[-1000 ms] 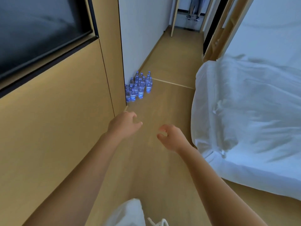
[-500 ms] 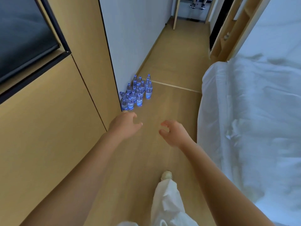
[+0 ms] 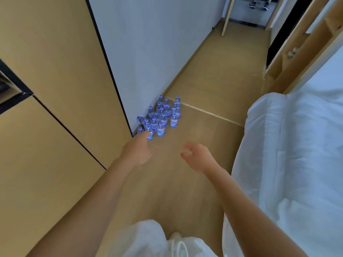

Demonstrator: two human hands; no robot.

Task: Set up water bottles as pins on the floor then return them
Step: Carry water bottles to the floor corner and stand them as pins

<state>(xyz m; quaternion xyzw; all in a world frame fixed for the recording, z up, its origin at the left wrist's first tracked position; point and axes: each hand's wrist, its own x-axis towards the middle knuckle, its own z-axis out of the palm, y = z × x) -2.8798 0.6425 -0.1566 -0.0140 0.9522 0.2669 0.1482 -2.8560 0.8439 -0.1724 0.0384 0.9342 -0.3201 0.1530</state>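
Wood floor point(image 3: 213, 86); left hand point(image 3: 138, 151) partly hides nearest water bottles point(image 3: 161, 117).

The left hand point(image 3: 138, 152) covers part of the nearest water bottles point(image 3: 161, 116), and the labels are too small to read (only blue blur shows). At the top edge a second person point(image 3: 258, 4) is cut off above the shoes, and the bed point(image 3: 297, 145) runs out at the right edge.

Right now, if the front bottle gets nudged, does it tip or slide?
The front bottle is tall and narrow, so it likely tips rather than slides. The cluster is tightly packed, so it would probably knock neighbours over. They look full, so fairly heavy for their size.
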